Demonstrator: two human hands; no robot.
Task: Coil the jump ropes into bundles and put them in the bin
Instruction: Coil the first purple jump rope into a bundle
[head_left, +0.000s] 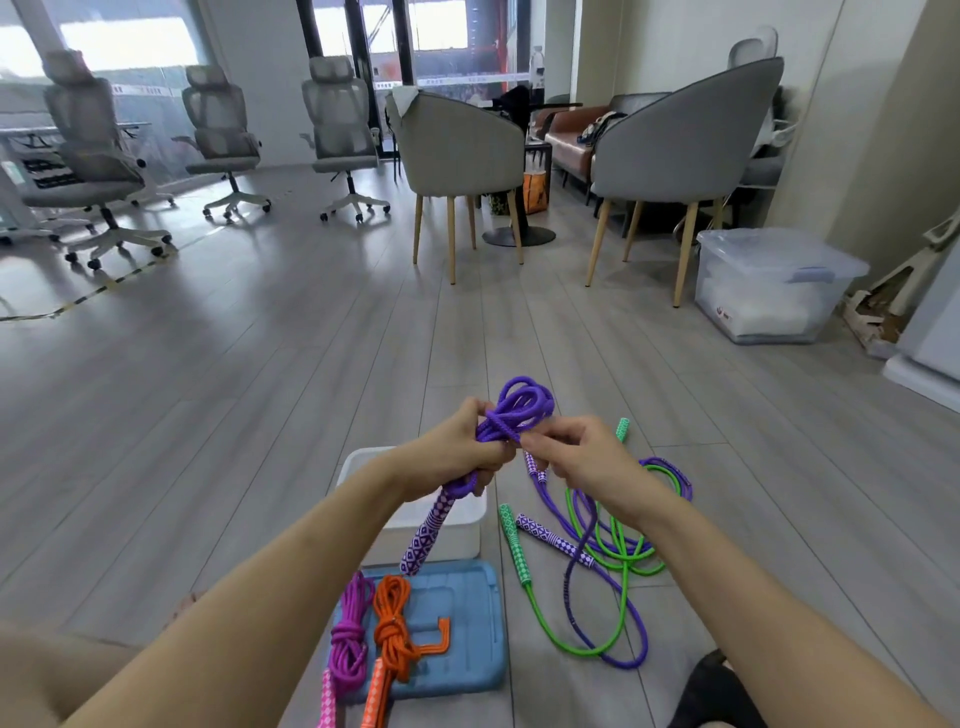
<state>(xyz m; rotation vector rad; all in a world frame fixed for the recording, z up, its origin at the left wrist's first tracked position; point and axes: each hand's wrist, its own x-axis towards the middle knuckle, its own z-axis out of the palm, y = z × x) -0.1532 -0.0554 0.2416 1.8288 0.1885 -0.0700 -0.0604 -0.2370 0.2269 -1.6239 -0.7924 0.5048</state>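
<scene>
1. Nearest, at six o'clock on the floor, a blue lid (457, 623) lies flat with two coiled bundles on it: a magenta jump rope (349, 644) on the left and an orange jump rope (394, 631) just beside it, their handles pointing toward the person.
2. At four o'clock, a green jump rope (605, 545) and a second purple jump rope (587, 577) lie loose and tangled together on the floor (208, 415), handles scattered.
3. In the middle, a white bin (447, 530) sits on the floor just behind the blue lid, partly hidden by the left forearm.
4. Above the bin, the left hand (457, 449) has its grip wrapped round a coiled purple jump rope (519, 408), loops standing up at twelve o'clock and one patterned handle (428, 535) hanging down over the bin.
5. The right hand (571, 457) touches the same bundle, its fingertips pinching a strand at the wrap.
6. Farther off at two o'clock, a clear lidded storage box (769, 283) stands by the wall.
7. Beyond, two grey armchairs (675, 140) sit at twelve to one o'clock, and office chairs (223, 135) line up at ten to eleven o'clock.
</scene>
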